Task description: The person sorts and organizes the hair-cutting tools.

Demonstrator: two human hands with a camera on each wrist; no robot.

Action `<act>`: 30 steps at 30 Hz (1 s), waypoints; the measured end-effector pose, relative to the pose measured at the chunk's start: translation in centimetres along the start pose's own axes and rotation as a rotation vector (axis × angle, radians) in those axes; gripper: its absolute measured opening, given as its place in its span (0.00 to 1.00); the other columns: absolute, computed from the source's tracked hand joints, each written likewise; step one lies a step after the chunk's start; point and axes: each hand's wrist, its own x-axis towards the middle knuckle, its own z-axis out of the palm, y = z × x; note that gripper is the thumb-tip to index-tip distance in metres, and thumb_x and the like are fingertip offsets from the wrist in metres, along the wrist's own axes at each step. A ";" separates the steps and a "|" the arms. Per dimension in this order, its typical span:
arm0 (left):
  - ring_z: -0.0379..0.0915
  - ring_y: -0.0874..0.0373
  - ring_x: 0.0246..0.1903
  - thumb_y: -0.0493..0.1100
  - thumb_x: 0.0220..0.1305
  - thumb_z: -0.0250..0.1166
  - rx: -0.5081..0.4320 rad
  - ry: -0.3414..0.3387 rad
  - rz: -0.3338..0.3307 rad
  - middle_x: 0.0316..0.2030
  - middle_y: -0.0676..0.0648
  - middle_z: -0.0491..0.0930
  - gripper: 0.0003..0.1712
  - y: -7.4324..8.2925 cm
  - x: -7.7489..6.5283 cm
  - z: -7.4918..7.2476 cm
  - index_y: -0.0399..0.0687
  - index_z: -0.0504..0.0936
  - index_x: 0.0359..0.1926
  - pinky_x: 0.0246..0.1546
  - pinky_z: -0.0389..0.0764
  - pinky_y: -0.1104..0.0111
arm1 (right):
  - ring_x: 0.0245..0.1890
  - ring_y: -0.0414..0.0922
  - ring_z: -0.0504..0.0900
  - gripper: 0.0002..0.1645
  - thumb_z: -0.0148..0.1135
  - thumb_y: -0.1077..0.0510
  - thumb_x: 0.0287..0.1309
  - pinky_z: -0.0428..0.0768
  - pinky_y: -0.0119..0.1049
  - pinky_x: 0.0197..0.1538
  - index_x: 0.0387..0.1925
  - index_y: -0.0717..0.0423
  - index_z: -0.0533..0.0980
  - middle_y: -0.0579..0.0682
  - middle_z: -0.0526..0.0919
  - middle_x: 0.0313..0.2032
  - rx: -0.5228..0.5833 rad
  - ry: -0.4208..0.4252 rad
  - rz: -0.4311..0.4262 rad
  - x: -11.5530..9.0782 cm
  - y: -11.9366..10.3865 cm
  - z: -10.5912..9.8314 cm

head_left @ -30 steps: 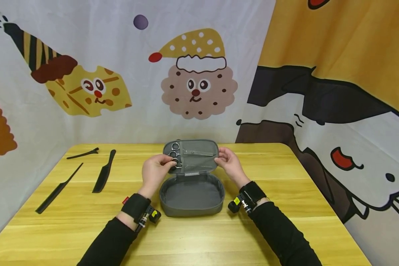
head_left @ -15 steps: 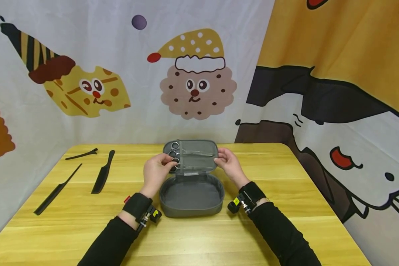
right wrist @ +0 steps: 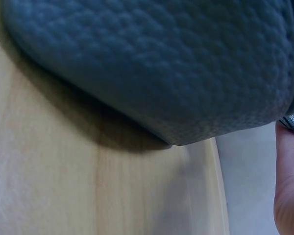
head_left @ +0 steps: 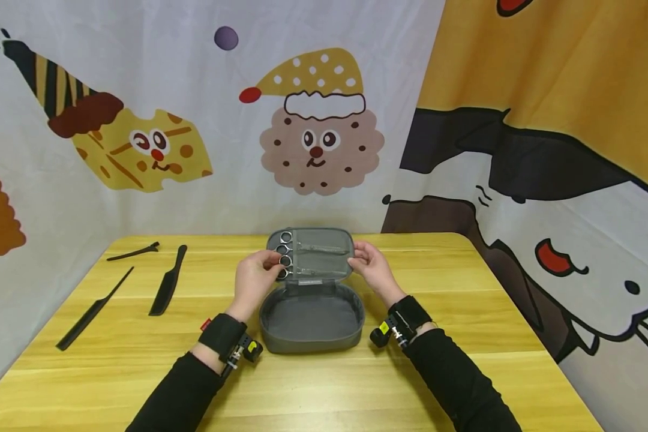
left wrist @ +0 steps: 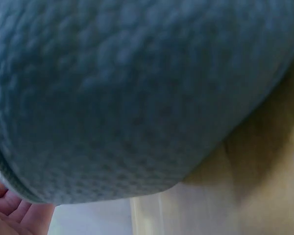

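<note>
A grey zip case (head_left: 312, 348) stands with its lid (head_left: 329, 236) raised, in the middle of the table in the head view. Two pairs of scissors (head_left: 285, 237) sit in the lid's see-through pocket, finger rings sticking out on the left. With thumb and fingertips my left hand (head_left: 252, 277) pinches the rings of the lower pair of scissors (head_left: 284, 273); its blades lie in the pocket. On the other side, my right hand (head_left: 375, 270) grips the lid's right edge between thumb and fingers. Both wrist views are mostly filled by the case's textured outer wall (left wrist: 137, 107), which hides the fingertips.
On the left of the wooden table (head_left: 324, 396) lie a wide black comb (head_left: 165, 288), a rat-tail comb (head_left: 90, 318) and a black hair clip (head_left: 134, 252). A cartoon-printed curtain (head_left: 205, 210) hangs behind the table's back edge.
The lower scissors' rings have turned slightly, and the bottom ring shows more plainly now. My left hand has shifted a little to the right; my right hand stays on the lid.
</note>
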 end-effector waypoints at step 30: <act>0.80 0.40 0.48 0.37 0.60 0.72 -0.171 -0.249 -0.245 0.48 0.31 0.82 0.29 -3.8 0.7 -2.4 0.25 0.75 0.59 0.48 0.82 0.57 | 0.40 0.38 0.82 0.24 0.57 0.72 0.66 0.82 0.32 0.47 0.62 0.72 0.68 0.68 0.78 0.52 0.007 0.005 0.044 -0.1 0.3 0.0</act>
